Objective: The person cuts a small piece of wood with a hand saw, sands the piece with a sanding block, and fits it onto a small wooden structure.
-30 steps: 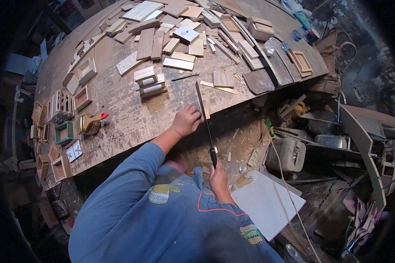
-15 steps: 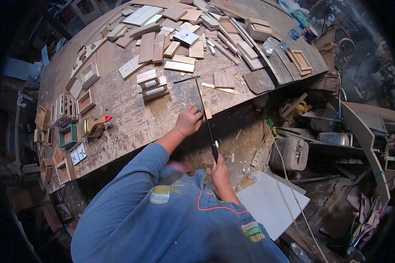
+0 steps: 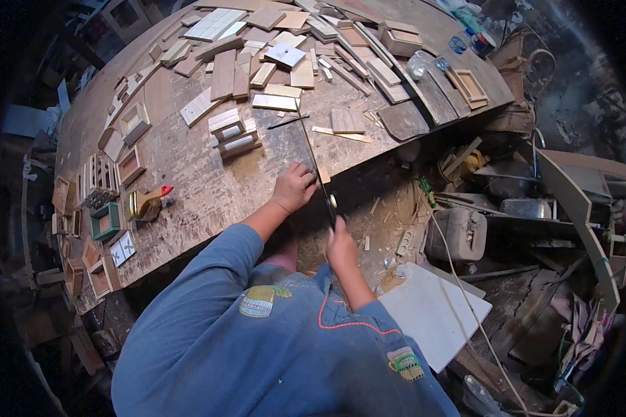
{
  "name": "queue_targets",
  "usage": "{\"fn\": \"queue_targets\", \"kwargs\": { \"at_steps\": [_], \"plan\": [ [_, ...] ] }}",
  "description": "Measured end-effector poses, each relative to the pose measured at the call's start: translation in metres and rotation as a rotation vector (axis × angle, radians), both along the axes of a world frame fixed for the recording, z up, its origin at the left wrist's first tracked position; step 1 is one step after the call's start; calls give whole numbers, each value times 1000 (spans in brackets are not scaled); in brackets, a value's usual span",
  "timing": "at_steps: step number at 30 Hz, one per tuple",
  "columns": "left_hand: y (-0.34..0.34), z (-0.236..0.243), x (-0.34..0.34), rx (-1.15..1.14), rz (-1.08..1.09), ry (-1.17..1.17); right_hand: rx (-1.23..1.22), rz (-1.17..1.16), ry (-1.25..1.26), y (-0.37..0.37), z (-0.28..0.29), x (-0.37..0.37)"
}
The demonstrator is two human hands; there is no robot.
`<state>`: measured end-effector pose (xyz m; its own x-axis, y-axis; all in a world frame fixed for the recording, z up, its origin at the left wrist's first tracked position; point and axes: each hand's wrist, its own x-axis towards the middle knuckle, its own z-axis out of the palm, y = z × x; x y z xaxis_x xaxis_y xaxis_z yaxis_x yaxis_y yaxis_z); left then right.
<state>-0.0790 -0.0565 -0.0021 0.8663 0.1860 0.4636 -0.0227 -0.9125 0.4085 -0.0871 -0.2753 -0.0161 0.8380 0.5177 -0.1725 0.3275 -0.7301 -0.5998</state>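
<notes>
My right hand [image 3: 343, 249] is closed round the dark handle of a handsaw [image 3: 305, 132], whose thin blade points away across the table's front edge. My left hand [image 3: 295, 187] is curled at that edge, just left of the blade, holding down a small wood piece [image 3: 325, 175]. Only its pale end shows, to the right of the blade; the rest is hidden under my fingers. Close to the blade's far end lies a thin dark stick [image 3: 285, 123]. Left of it sits a small stack of wood blocks [image 3: 234, 132].
Many wood offcuts [image 3: 224, 73] cover the far half of the worktable [image 3: 188, 174]. Small wooden boxes [image 3: 135, 122] and a paintbrush [image 3: 148, 201] on a can stand at left. Below on the right are a white board [image 3: 431, 313], a jerrycan [image 3: 456, 235] and a cable [image 3: 459, 285].
My right hand and the saw have pushed forward and slightly left, so the blade reaches farther over the table. My left hand keeps its hold at the edge. The view has shifted slightly.
</notes>
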Motion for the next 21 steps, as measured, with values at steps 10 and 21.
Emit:
{"fn": "queue_targets", "kwargs": {
  "at_steps": [10,21],
  "plan": [
    [-10,2,4,-14,77,20,192,124,17,3,20,44],
    [-9,3,15,-49,118,59,172,73,-84,12,28,40]
  ]
}}
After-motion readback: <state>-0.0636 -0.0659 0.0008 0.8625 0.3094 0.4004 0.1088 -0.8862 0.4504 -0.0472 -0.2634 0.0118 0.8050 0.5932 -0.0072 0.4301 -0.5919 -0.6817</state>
